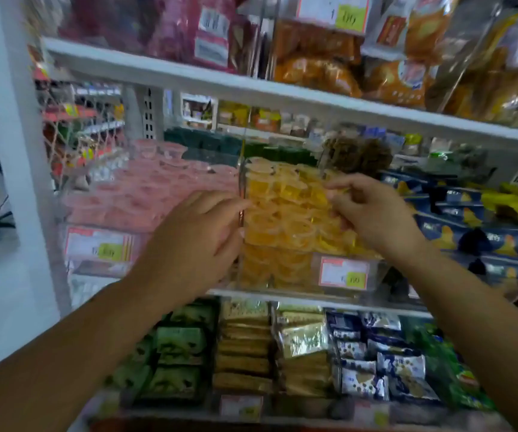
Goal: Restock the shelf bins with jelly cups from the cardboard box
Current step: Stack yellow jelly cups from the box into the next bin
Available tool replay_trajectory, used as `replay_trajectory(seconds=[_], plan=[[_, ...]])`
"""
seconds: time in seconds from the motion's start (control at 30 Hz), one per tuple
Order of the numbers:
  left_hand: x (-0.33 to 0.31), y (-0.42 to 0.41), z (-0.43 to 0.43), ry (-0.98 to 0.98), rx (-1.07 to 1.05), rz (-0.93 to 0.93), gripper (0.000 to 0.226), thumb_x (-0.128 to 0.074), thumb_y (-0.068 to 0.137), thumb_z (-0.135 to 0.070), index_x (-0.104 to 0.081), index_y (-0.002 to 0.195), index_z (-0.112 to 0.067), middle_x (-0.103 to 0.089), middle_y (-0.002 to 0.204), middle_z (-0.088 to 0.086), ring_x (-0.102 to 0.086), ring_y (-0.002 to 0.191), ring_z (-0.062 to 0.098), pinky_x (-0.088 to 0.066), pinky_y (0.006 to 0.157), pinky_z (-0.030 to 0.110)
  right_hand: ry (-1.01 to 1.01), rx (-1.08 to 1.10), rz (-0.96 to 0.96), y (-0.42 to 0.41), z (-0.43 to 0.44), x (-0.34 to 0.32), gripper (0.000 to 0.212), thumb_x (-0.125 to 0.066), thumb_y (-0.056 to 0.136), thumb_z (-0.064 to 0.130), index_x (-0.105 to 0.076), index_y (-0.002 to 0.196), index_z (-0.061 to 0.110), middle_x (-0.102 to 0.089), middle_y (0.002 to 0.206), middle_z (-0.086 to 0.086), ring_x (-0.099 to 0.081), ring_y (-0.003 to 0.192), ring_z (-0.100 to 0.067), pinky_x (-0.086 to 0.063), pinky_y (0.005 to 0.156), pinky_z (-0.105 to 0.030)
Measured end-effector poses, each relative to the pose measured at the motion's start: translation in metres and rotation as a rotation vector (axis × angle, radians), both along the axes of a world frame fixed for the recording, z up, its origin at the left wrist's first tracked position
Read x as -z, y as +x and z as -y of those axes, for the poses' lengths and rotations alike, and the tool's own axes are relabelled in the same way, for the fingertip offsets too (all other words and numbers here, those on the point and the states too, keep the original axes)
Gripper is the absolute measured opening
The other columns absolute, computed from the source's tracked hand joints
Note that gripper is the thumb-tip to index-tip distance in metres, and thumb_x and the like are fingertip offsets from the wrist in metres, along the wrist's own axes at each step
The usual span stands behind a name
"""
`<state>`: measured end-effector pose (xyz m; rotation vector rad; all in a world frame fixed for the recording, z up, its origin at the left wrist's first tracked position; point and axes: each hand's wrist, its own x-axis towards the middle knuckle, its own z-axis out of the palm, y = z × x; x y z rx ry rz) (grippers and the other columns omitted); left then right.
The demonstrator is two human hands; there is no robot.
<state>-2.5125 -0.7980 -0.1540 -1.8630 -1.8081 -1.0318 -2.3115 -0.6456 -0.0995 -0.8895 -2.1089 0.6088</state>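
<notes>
1. Yellow cups (282, 213) fill a clear bin (240, 182) at the front edge of the middle shelf (313, 303); pink cups (145, 198) fill the next bin to the left.
2. The left hand (201, 235), fingers loosely straight, touches the yellow bin's left front corner.
3. The right hand (373, 213) is over the yellow cups with its fingers curled; the blur hides whether it pinches one.
4. A price tag (343, 272) fronts the bin.

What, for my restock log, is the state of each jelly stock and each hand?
yellow jelly cups: heaped high
pink jelly cups: heaped high
left hand: open, fingertips at the clear divider
right hand: fingers curled over the yellow cups, grip unclear
</notes>
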Motion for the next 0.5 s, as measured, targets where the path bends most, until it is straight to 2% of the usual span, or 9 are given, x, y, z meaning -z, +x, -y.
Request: replay_trajectory(seconds=[0.03,0.07,0.13,0.17,0.23,0.3,0.37,0.4,0.5], plan=[[0.019,0.004,0.018,0.006,0.040,0.050,0.037,-0.049,0.095,-0.031,-0.056,0.131,-0.028,-0.059,0.125,-0.007,-0.050,0.114,0.011,-0.041,0.089,0.028,-0.043,-0.104,-0.012,0.002,0.026,0.011,0.014,-0.058,0.097,0.025,-0.065,0.108,0.024,-0.067,0.069,-0.003,-0.056,0.053,-0.009,-0.049,0.053,-0.025],[0.043,0.007,0.037,-0.074,0.079,0.129,0.032,-0.048,0.096,-0.035,-0.059,0.126,-0.034,-0.063,0.116,-0.012,-0.055,0.104,0.007,-0.045,0.081,0.026,-0.130,-0.227,0.023,0.002,0.051,0.025,0.014,-0.059,0.095,0.024,-0.066,0.107,0.025,-0.066,0.067,-0.003,-0.055,0.051,-0.009,-0.047,0.050,-0.022],[0.103,0.007,0.071,-0.401,0.138,0.349,0.023,-0.049,0.098,-0.038,-0.062,0.116,-0.043,-0.064,0.105,-0.021,-0.059,0.091,-0.003,-0.048,0.073,0.019,-0.367,-0.485,0.223,0.000,0.094,0.065,0.017,-0.061,0.089,0.027,-0.067,0.105,0.026,-0.067,0.068,-0.002,-0.056,0.052,-0.008,-0.045,0.050,-0.020],[0.138,0.005,0.083,-0.560,0.147,0.407,0.022,-0.052,0.098,-0.035,-0.064,0.115,-0.041,-0.065,0.107,-0.022,-0.058,0.092,-0.006,-0.046,0.073,0.014,-0.461,-0.587,0.366,-0.004,0.106,0.092,0.020,-0.061,0.087,0.029,-0.067,0.106,0.025,-0.069,0.073,-0.002,-0.059,0.055,-0.007,-0.046,0.052,-0.019],[0.207,0.001,0.101,-0.859,0.103,0.350,0.026,-0.053,0.098,-0.029,-0.065,0.121,-0.031,-0.066,0.117,-0.013,-0.056,0.100,-0.007,-0.045,0.083,0.012,-0.612,-0.716,0.675,-0.017,0.121,0.157,0.021,-0.058,0.093,0.026,-0.066,0.111,0.020,-0.070,0.083,0.001,-0.063,0.064,-0.004,-0.048,0.056,-0.016],[0.263,-0.003,0.119,-1.182,0.026,0.297,0.032,-0.049,0.099,-0.030,-0.060,0.130,-0.026,-0.061,0.129,-0.006,-0.055,0.117,0.008,-0.040,0.101,0.026,-0.774,-0.718,0.915,-0.030,0.125,0.241,0.024,-0.049,0.100,0.022,-0.061,0.120,0.015,-0.065,0.092,0.006,-0.063,0.076,-0.005,-0.050,0.063,-0.016],[0.312,-0.009,0.127,-1.350,0.005,0.410,0.036,-0.050,0.099,-0.029,-0.056,0.134,-0.022,-0.054,0.136,-0.004,-0.051,0.123,0.015,-0.036,0.105,0.028,-0.845,-0.669,1.102,-0.041,0.120,0.329,0.028,-0.045,0.102,0.020,-0.056,0.128,0.018,-0.061,0.106,0.003,-0.061,0.092,-0.013,-0.054,0.079,-0.026],[0.335,-0.010,0.129,-1.418,-0.013,0.482,0.038,-0.050,0.099,-0.030,-0.054,0.135,-0.020,-0.052,0.138,-0.002,-0.050,0.124,0.018,-0.036,0.104,0.027,-0.854,-0.638,1.170,-0.042,0.118,0.372,0.031,-0.045,0.102,0.020,-0.054,0.131,0.021,-0.060,0.115,0.000,-0.059,0.097,-0.015,-0.053,0.081,-0.028],[0.408,-0.012,0.127,-1.476,-0.054,0.627,0.036,-0.048,0.100,-0.029,-0.053,0.135,-0.017,-0.051,0.141,0.006,-0.050,0.125,0.024,-0.035,0.100,0.026,-0.957,-0.476,1.146,-0.039,0.113,0.479,0.036,-0.047,0.101,0.017,-0.050,0.137,0.021,-0.057,0.126,-0.007,-0.057,0.092,-0.014,-0.046,0.071,-0.019]])
